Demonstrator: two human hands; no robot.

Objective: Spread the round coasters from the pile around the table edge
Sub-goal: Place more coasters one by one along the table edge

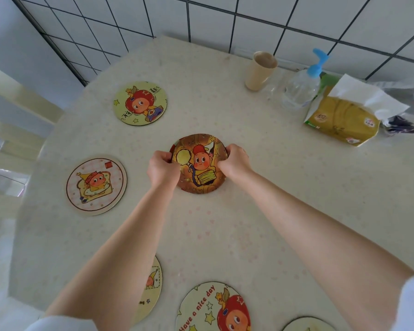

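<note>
The pile (199,163) of round coasters sits near the middle of the table (261,187), its top face brown with a red-capped cartoon figure, a pan and a stack of pancakes. The left hand (163,167) grips the pile's left edge with curled fingers; the right hand (234,161) grips its right edge in the same way, thumb on the top face. Whether the pile is lifted or resting on the table cannot be told. Five coasters lie flat around the table edge, well apart from the pile. The yellow coaster (140,103) at far left shows a red-haired figure with stars and handwritten characters too small to read. The pink coaster (96,186) below it shows a figure on toast and a small red stamp, illegible. The near-left coaster (152,286) is mostly hidden by the left forearm; only letters "ng" show. The near coaster (213,306) reads "Have a nice day" in red beside stars and a red-haired figure. A fifth coaster (307,324) shows only its rim at the bottom frame edge. At far right stand a beige cup (261,71), a clear pump bottle (301,86) with a blue head, and a yellow tissue pack (344,118) with a tissue protruding; its printing is unreadable.
</note>
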